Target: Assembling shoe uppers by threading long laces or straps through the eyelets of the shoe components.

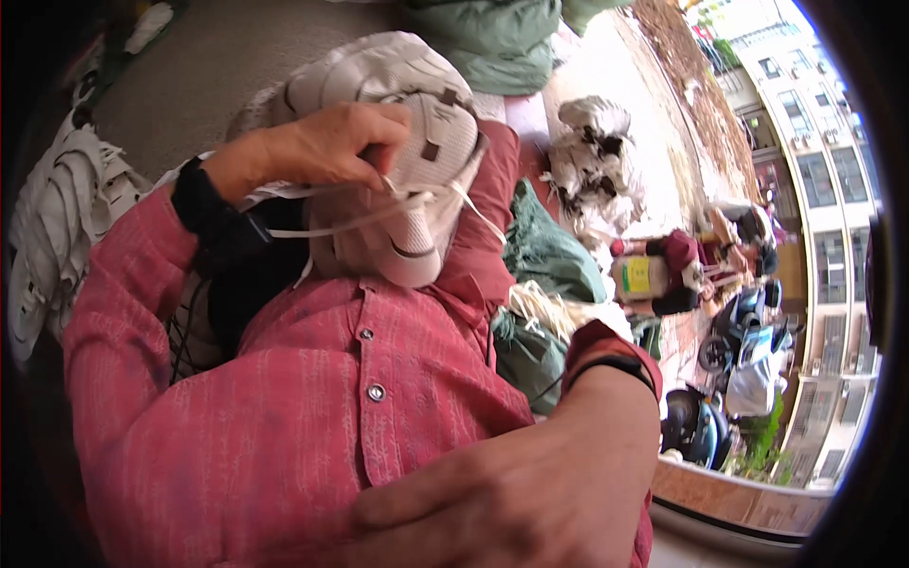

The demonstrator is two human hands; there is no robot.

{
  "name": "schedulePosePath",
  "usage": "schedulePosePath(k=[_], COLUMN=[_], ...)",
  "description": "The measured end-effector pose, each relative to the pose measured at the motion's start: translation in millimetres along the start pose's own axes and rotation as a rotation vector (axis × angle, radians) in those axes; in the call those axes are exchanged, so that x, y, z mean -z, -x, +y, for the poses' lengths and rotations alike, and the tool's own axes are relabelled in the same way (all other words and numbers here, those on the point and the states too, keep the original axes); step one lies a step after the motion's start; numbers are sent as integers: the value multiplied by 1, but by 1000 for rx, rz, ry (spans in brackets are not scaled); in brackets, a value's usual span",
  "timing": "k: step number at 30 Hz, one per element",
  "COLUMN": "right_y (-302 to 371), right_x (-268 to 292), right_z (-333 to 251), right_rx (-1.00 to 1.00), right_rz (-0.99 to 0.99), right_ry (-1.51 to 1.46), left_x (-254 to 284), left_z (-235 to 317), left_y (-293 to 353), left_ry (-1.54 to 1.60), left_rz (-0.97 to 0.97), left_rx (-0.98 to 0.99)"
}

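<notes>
My left hand (346, 142), with a black band on its wrist, is closed in a pinch on a white shoelace (445, 194). It is above a stack of pale beige shoe uppers (379, 71) on my lap. The uppermost shoe upper (409, 232) has a mesh surface, and lace strands lie loose across it. Close to the front of my pink shirt (256, 417) is my right hand (511, 492), back side up and blurred. Its fingertips are hard to make out, and nothing shows in them.
More pale shoe uppers (71, 218) are stacked at the left. White shoe parts (592, 151) lie on the ground beyond my lap. Green sacks (502, 43) stand at the far side, with green cloth and a bundle of white laces (559, 312) at the right. People and scooters (696, 426) are further off.
</notes>
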State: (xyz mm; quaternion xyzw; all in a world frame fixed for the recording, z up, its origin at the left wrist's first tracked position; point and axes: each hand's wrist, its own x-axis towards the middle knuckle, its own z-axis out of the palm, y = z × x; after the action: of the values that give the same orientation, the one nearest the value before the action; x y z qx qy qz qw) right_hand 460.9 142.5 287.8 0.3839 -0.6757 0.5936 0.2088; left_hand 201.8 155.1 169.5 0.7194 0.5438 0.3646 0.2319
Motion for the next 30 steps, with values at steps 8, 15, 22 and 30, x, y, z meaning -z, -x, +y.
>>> schedulePosePath(k=[8,15,22,30], right_y=[11,64,67,100], right_x=[101,138,150,252], right_z=[-7,138,149,86], right_rx=[-464,-549,-404,-779], right_rz=[-113,-130,-170,954], right_ry=[712,928,917,696], left_x=[-3,-4,-1,-22], left_z=[-5,-5,-2,19], left_y=[-2,4,5,0], left_ry=[55,85,147,-176], left_rz=[-10,-22,-18,92], left_rx=[-53,-14,-36,77])
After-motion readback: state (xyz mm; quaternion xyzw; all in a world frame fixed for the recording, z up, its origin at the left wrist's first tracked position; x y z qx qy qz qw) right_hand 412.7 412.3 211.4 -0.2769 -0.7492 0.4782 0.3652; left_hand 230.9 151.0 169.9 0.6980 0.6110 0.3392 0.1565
